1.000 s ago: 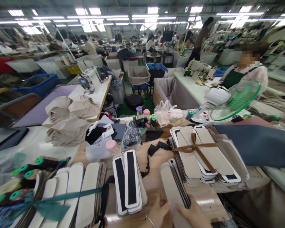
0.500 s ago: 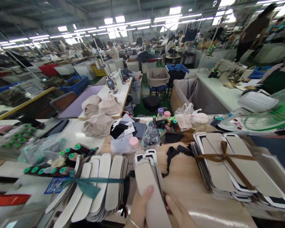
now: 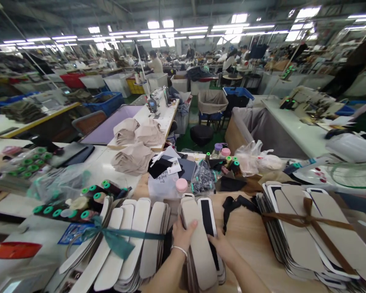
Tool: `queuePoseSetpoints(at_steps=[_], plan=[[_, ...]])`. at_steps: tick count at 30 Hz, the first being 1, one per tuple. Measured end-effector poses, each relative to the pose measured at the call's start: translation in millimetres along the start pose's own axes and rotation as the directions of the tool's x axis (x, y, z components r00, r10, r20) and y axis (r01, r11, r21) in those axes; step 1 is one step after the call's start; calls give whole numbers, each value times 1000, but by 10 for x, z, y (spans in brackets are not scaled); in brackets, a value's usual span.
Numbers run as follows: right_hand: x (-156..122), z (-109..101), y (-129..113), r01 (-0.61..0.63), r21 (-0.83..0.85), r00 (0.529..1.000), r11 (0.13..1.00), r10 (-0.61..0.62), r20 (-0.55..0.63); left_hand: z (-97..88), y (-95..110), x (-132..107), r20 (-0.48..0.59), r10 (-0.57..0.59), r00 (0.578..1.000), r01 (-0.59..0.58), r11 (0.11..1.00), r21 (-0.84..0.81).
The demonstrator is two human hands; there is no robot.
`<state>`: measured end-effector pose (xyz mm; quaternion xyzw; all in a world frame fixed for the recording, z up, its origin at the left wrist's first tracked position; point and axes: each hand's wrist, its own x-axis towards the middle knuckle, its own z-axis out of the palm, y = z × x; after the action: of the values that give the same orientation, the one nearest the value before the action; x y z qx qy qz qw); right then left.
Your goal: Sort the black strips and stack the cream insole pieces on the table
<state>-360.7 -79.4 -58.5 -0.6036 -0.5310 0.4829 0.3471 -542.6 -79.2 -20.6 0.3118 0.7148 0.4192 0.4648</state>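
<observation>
A loose stack of long beige pieces with black strips (image 3: 201, 240) lies on the wooden table (image 3: 247, 240) in front of me. My left hand (image 3: 183, 234) grips the stack's left edge, thumb resting on the top beige piece. My right hand (image 3: 221, 246) is closed on the stack's right edge, beside a piece that shows its black strip. To the left lies a bundle of the same pieces tied with a green ribbon (image 3: 118, 240). On the right, a bigger bundle is tied with a brown ribbon (image 3: 308, 219).
Green-capped thread spools (image 3: 88, 199) and plastic bags lie at the left. Folded beige fabric (image 3: 134, 156), bottles, a pink lid (image 3: 181, 185) and black straps (image 3: 232, 203) crowd the table's far side. A fan (image 3: 347, 162) stands at the right. Sewing stations and other workers fill the hall behind.
My hands carried a stack of pieces from the right-hand bundle leftward and set it on the middle stack. My view turned left and dropped a little.
</observation>
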Motion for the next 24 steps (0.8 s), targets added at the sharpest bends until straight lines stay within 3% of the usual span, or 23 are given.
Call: queuePoseSetpoints(at_steps=[4, 7, 12, 20, 24], plan=[[-57, -14, -169, 51, -58, 979, 997, -62, -194, -4, -128, -24, 37, 43, 998, -47, 993, 107], [-144, 81, -258, 84, -92, 960, 992, -105, -259, -57, -267, -58, 95, 4, 995, -18, 989, 147], [-84, 267, -288, -20, -63, 945, 998, -2, -326, -67, -447, -51, 97, -44, 994, 25, 982, 186], [54, 162, -321, -103, 172, 985, 980, 125, -120, -49, -534, -23, 20, -14, 1000, 9, 976, 217], [25, -54, -335, -148, 305, 985, 941, 169, -43, -8, -536, -25, -8, 25, 1000, -23, 975, 221]])
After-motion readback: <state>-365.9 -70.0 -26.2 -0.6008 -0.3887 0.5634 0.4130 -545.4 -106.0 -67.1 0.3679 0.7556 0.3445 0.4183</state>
